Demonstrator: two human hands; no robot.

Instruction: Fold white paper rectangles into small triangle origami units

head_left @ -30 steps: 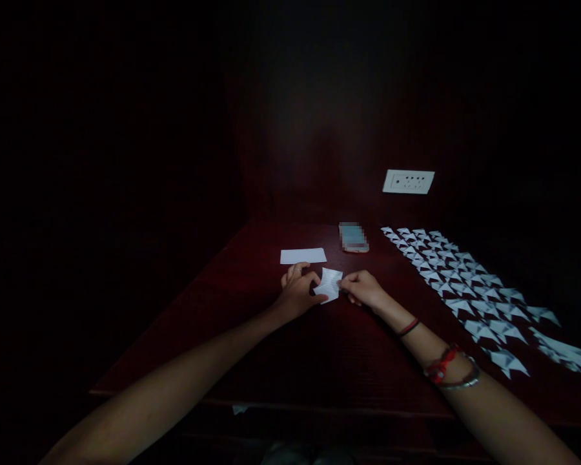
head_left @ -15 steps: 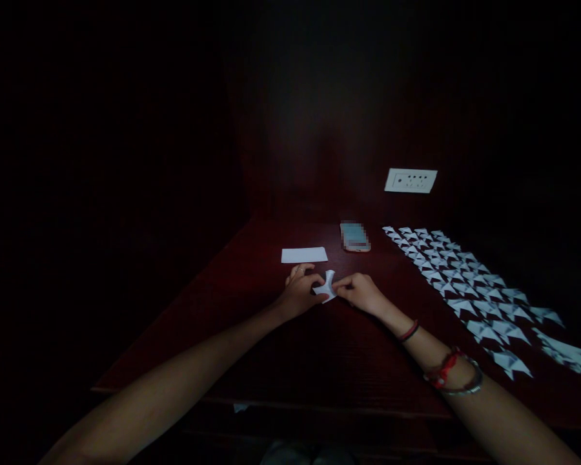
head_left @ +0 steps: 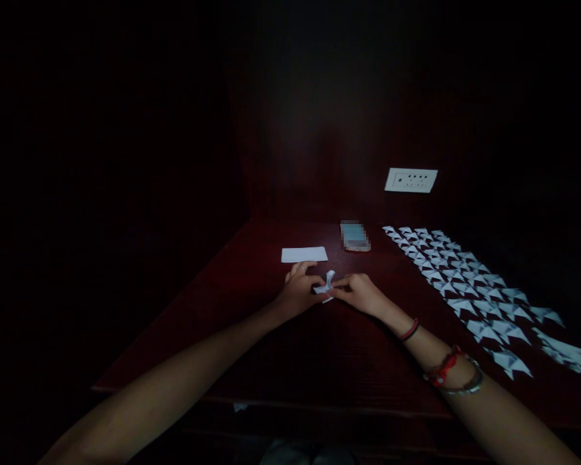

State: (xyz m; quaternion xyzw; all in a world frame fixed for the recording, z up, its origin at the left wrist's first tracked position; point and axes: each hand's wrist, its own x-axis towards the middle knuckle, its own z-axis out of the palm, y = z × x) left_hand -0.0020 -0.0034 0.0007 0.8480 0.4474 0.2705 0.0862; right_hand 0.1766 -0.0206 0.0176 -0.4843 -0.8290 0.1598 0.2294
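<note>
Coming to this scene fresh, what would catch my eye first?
Probably the rows of folded white paper shapes spread along the right side of the dark red table. Next come the left hand and right hand, meeting near the middle over a small creased piece of white paper. The pale socket plate also stands out, on the dark wall beyond the table.

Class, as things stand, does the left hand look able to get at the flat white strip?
Probably yes: the white strip lies just beyond the left hand, and nothing seems to cover it. That hand is holding the small folded paper, though, so it might need to let go first.
</note>
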